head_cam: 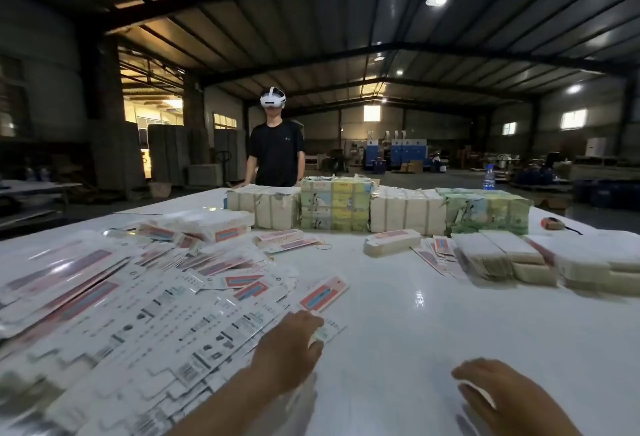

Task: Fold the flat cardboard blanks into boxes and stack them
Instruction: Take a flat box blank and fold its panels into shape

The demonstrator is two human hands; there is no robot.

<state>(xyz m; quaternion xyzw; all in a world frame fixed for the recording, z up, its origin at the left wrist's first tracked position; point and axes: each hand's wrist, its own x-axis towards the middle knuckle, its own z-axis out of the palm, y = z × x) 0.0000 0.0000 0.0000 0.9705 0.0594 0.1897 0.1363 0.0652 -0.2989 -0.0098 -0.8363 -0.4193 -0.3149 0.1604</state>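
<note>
Your right hand [498,390] hovers low over the bare white table [398,314] at the near edge, palm down, fingers loosely spread and holding nothing. Your left hand [291,349] reaches forward beside it, its fingers bent down onto the corner of a flat blank [320,300] printed with a pink and blue panel; whether the fingertips only press it or pinch it you cannot tell, since the hand covers them. That blank lies at the right edge of a wide heap of flat blanks [138,314] that fills the left of the table, glossy white card with notched edges, black print and barcodes, all too blurred to read. Beyond the heap sit a few folded boxes [207,224], long and thin, white with pink panels, and a yellow rubber band [323,247] lies on the table just past them. Near the middle a small strapped bundle of blanks [391,243] rests alone, with loose blanks [440,255] fanned out beside it. On the right stand low stacks of plain card [505,255], pale and rough at the edges. Across the far side runs a row of 4 tall bundles [377,207], 2 plain and 2 printed in green and yellow, blocking the far edge. A blue bottle [488,177] stands behind them. A person in a black shirt [277,155] wearing a white headset stands at the far side, hands on the table.
</note>
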